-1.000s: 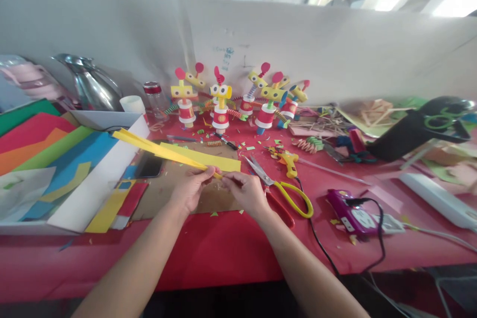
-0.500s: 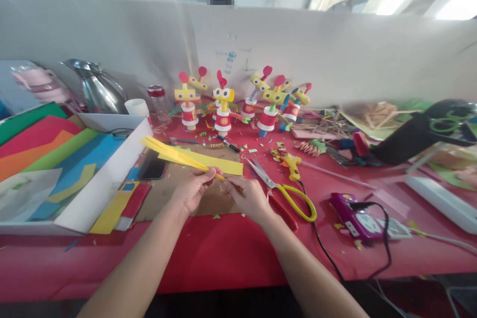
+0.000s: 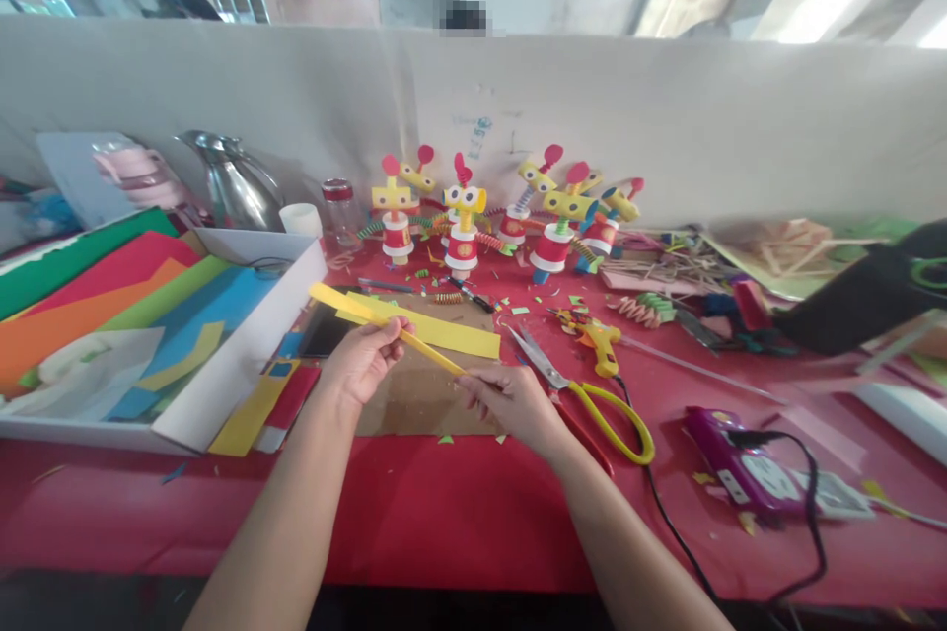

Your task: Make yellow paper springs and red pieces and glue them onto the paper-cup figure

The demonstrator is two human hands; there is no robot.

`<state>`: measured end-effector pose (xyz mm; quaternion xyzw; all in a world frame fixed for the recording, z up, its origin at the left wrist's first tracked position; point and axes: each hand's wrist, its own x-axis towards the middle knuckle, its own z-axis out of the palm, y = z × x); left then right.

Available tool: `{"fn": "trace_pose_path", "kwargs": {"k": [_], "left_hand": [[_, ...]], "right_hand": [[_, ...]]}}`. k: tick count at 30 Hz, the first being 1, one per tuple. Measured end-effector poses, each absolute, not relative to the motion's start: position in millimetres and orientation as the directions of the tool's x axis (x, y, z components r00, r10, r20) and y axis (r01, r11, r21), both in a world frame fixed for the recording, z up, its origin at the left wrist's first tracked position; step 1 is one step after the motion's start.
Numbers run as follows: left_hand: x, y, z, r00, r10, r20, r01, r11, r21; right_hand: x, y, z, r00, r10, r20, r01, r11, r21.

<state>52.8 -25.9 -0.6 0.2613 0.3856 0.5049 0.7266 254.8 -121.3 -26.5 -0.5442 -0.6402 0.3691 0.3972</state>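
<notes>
Between my two hands runs a narrow folded strip of yellow paper, slanting from upper left to lower right. My left hand is closed, pinching the strip partway along, with its far end sticking out to the left. The strip's near end is pinched by my right hand. Beneath them, a flat yellow paper strip lies across a brown cardboard sheet. Yellow-handled scissors rest just right of my right hand, over a red-handled tool.
Several paper-cup figures stand at the back. A white box of coloured paper is on the left, near a steel jug. To the right lie a yellow glue gun and a purple power adapter with cables.
My left hand has slid up along the folded strip, away from my right hand, and the strip's loose far end looks narrower. The view has shifted slightly left.
</notes>
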Motion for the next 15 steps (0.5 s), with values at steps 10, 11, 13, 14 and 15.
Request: {"fn": "trace_pose_path", "kwargs": {"k": [10,11,13,14,15], "left_hand": [[54.2,-31.7,-3.8,0.367,0.920,-0.136,-0.484,0.314,0.817],[59.7,-35.1,-5.4,0.375,0.914,-0.155,-0.440,0.323,0.838],[69.5,-40.4,-8.4,0.363,0.912,-0.192,-0.383,0.334,0.861],[72.8,-41.6,-9.4,0.353,0.914,-0.200,-0.379,0.335,0.863],[74.4,-41.7,-10.0,0.342,0.919,-0.199,-0.391,0.331,0.859]], "right_hand": [[262.1,-118.1,-36.2,0.018,0.971,0.237,0.634,0.172,-0.754],[261.3,-118.2,-36.4,0.019,0.966,0.258,0.657,0.183,-0.732],[260.1,-118.4,-36.1,0.023,0.957,0.288,0.687,0.194,-0.700],[259.7,-118.4,-35.9,0.033,0.953,0.301,0.695,0.195,-0.693],[259.7,-118.2,-36.0,0.047,0.949,0.313,0.696,0.194,-0.691]]}}
